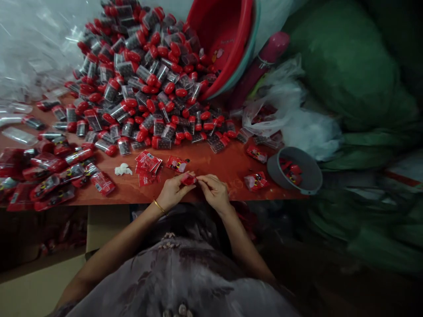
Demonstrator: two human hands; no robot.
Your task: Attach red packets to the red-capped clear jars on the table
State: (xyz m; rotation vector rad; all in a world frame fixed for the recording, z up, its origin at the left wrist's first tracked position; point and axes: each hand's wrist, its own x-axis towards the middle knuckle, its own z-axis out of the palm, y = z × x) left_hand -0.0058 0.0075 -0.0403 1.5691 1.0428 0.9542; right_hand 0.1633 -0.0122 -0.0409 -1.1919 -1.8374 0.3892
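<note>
Close to the table's front edge, my left hand (172, 190) is closed on a small red packet (188, 179), which looks shiny; its exact kind is hard to make out. My right hand (215, 193) pinches at the packet's right end, fingertips together. Just beyond my hands lies a flat printed red packet (176, 164). Left of it are several red printed cards (147, 166) in a loose pile, and beside these a crumpled white scrap (123, 169).
A big heap of clear containers with red caps (132, 88) fills the back. Filled red packets (49, 176) crowd the left. At right stand a grey bucket (274, 169) with red pieces inside and two more packets (256, 181). A red basin (246, 35) leans behind.
</note>
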